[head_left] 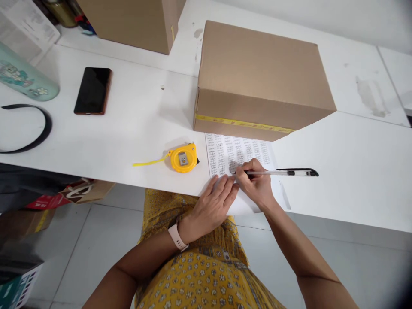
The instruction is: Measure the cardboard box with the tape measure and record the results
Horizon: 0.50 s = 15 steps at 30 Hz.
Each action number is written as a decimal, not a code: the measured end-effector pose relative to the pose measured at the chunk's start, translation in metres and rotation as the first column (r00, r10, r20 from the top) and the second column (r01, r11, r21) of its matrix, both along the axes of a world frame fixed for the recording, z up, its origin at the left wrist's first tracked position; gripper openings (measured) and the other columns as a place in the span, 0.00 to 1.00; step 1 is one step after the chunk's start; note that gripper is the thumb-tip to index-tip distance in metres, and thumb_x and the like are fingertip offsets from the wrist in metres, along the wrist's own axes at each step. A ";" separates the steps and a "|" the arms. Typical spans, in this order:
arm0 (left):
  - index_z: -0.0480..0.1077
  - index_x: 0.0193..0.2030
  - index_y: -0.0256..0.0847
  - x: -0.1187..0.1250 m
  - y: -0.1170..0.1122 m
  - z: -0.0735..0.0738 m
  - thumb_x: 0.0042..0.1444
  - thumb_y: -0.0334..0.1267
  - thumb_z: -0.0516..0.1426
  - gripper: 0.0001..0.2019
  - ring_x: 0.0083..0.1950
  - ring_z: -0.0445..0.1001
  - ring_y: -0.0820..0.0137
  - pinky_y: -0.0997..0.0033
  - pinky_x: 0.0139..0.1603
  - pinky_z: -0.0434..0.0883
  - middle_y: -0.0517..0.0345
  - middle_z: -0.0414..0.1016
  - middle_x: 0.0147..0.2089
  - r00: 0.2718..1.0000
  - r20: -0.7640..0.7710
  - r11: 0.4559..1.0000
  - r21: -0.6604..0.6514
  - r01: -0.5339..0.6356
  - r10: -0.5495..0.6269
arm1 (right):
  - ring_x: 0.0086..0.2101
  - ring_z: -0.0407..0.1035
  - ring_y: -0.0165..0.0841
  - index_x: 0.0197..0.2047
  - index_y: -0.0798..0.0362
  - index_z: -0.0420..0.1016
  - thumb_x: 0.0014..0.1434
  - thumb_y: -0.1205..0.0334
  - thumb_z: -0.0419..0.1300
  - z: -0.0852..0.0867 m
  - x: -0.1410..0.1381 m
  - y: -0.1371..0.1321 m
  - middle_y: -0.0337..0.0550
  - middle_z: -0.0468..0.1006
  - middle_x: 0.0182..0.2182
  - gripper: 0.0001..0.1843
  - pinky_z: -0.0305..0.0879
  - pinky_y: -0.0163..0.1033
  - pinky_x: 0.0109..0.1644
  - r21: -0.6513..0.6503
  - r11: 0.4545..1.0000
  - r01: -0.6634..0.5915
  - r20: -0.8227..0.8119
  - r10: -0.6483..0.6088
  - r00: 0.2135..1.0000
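Note:
My right hand (256, 183) grips a clear pen (280, 172) with a black cap on its back end, its tip down at a sheet of paper (268, 161). Columns of small dark writing cover the sheet. Flat on the paper's near left edge lies my left hand (215, 201), fingers stretched out, a pale pink band on its wrist. Just beyond both hands a closed cardboard box (264, 73) with yellow tape covers the sheet's far end. To the left of the paper sits a yellow tape measure (183, 159), a short strip hanging out of it.
A dark phone (93, 91) lies on the white table (128, 133), near a mint-green bottle (27, 79) and a black band (46, 128). Another cardboard box (131, 23) stands at the back left. Bags and boxes (34, 221) are on the floor at left.

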<state>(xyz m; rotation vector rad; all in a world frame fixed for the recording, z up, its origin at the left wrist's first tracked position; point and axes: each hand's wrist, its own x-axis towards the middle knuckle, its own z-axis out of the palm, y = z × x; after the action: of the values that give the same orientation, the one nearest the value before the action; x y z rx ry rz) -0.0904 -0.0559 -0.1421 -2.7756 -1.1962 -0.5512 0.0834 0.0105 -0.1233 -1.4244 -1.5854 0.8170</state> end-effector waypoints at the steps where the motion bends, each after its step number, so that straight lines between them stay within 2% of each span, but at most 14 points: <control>1: 0.64 0.70 0.25 0.000 0.000 0.000 0.71 0.42 0.52 0.27 0.73 0.63 0.51 0.47 0.76 0.59 0.37 0.67 0.71 1.000 -0.004 1.000 -0.003 0.002 -0.002 | 0.20 0.55 0.25 0.28 0.48 0.61 0.61 0.60 0.62 0.000 0.000 0.000 0.30 0.63 0.19 0.15 0.54 0.34 0.24 -0.002 1.000 0.002 -0.002 -0.002 1.000; 10: 0.62 0.72 0.26 0.000 -0.001 -0.002 0.71 0.43 0.51 0.28 0.74 0.61 0.51 0.46 0.77 0.56 0.36 0.65 0.73 0.999 -0.030 0.999 -0.041 0.011 -0.012 | 0.20 0.56 0.26 0.27 0.48 0.62 0.60 0.58 0.63 0.001 -0.001 0.001 0.31 0.65 0.19 0.14 0.54 0.34 0.24 -0.009 0.999 0.032 -0.009 -0.032 0.999; 15: 0.63 0.71 0.26 0.000 0.000 -0.002 0.71 0.43 0.51 0.27 0.74 0.62 0.52 0.46 0.77 0.57 0.37 0.66 0.72 1.000 -0.014 1.000 -0.018 0.004 -0.004 | 0.21 0.57 0.27 0.27 0.48 0.62 0.60 0.56 0.64 0.002 -0.001 0.002 0.31 0.63 0.19 0.15 0.55 0.34 0.24 -0.001 0.998 0.065 -0.004 -0.065 0.998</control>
<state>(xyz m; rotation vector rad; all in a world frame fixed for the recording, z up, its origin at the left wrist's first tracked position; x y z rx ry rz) -0.0905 -0.0562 -0.1436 -2.7928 -1.1990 -0.5226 0.0828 0.0122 -0.1215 -1.4667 -1.5281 0.7819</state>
